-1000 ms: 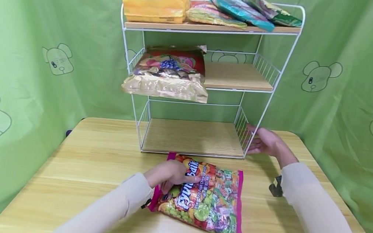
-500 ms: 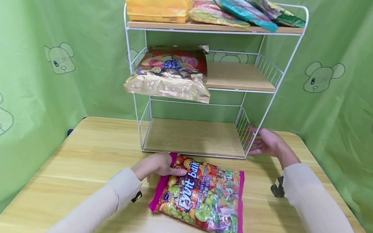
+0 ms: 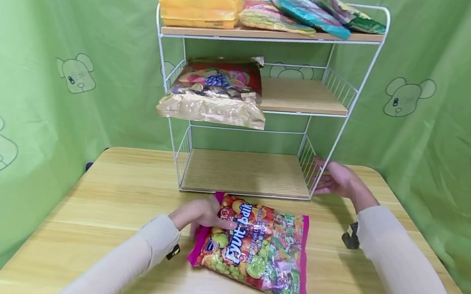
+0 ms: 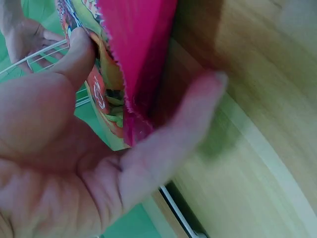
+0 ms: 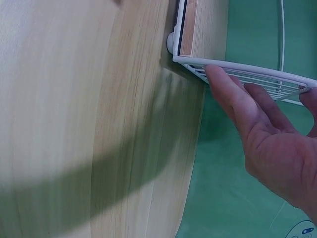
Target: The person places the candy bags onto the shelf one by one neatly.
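A bag of fruit chewy candy point(image 3: 261, 249) with pink ends lies slightly turned on the table, in front of the rack. My left hand point(image 3: 204, 213) is at the bag's left end, its thumb over the printed front. In the left wrist view a finger point(image 4: 178, 134) stretches out straight beside the pink end seal point(image 4: 143, 44); the remaining fingers are hidden. My right hand point(image 3: 339, 178) is at the lower right side of the white wire rack point(image 3: 246, 171). Seen from the right wrist, its extended fingers point(image 5: 225, 89) rest against the side rail.
A gold and red candy bag point(image 3: 215, 89) overhangs the front of the middle shelf. On the top shelf lie a yellow package point(image 3: 199, 8), a teal packet point(image 3: 310, 14) and other packets. Green cloth point(image 3: 126, 100) surrounds the table point(image 3: 131, 180).
My left hand withdrew from over the bag to its left end, then came slightly back around that end. The bag stays put. My right hand remains at the rack's side.
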Demonstrator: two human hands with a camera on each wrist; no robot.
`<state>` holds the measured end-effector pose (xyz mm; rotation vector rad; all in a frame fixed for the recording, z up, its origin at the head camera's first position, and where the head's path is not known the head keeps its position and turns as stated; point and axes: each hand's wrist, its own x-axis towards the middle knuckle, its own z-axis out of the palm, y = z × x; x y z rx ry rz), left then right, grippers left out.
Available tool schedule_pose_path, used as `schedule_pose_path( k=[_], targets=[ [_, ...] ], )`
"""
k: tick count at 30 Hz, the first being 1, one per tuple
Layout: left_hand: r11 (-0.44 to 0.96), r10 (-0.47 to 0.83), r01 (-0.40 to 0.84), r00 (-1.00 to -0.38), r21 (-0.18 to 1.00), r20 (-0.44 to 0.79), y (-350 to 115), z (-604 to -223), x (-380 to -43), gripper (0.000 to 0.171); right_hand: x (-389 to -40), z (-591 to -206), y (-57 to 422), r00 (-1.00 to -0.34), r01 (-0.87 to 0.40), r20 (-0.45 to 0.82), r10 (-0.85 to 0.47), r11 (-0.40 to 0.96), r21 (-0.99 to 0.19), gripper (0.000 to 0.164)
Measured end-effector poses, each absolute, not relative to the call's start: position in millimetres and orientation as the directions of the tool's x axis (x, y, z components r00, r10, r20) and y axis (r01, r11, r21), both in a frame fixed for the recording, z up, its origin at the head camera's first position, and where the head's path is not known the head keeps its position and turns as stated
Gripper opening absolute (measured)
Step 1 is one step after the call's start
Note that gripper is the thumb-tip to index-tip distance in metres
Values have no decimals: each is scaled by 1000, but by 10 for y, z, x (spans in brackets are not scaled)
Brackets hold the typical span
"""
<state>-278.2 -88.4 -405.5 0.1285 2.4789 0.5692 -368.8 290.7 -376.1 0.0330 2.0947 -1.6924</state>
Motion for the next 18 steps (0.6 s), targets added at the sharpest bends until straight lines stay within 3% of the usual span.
schedule_pose_path(
  k=[2, 5, 12, 18],
  targets=[
    [881, 237, -45, -818, 470, -523, -873, -4061, -2783, 119, -3683, -3764, 2912, -901, 287, -350, -257, 252, -924, 80],
    [858, 272, -37, -812, 512, -516, -849, -4044, -2786, 124, -3686, -3766, 2917, -901, 285, -348, -258, 253, -925, 81],
    [858, 298, 11, -825, 514, -480, -798, -4020, -2794, 103, -3689, -3789, 2925, -901, 287, -353, -253, 263, -921, 80],
    [856, 316, 63, -849, 512, -423, -761, -4013, -2805, 121, -3685, -3776, 2932, -905, 283, -347, -246, 262, -923, 81]
  ],
)
